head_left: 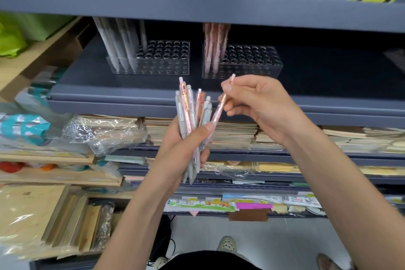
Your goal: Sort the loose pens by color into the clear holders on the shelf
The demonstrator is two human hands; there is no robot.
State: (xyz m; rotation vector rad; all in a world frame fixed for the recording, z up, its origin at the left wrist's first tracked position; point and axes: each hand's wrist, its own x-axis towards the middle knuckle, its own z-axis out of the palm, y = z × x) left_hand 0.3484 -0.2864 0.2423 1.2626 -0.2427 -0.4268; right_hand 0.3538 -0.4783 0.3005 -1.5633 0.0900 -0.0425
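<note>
The right hand (258, 103) pinches one pink pen (219, 109) in its fingers (228, 87) below the pink holder (247, 61), the pen's lower end under the thumb of the left hand (186, 144) gripping the pen bundle (192, 112); a sharp pull may drag neighbouring pens loose and drop them.

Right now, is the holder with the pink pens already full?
No: the pink pens fill only the left end of that holder, and the rest of its holes stand empty.

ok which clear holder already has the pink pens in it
The right-hand holder: pink pens stand at its left end; the left holder has grey pens.
</note>
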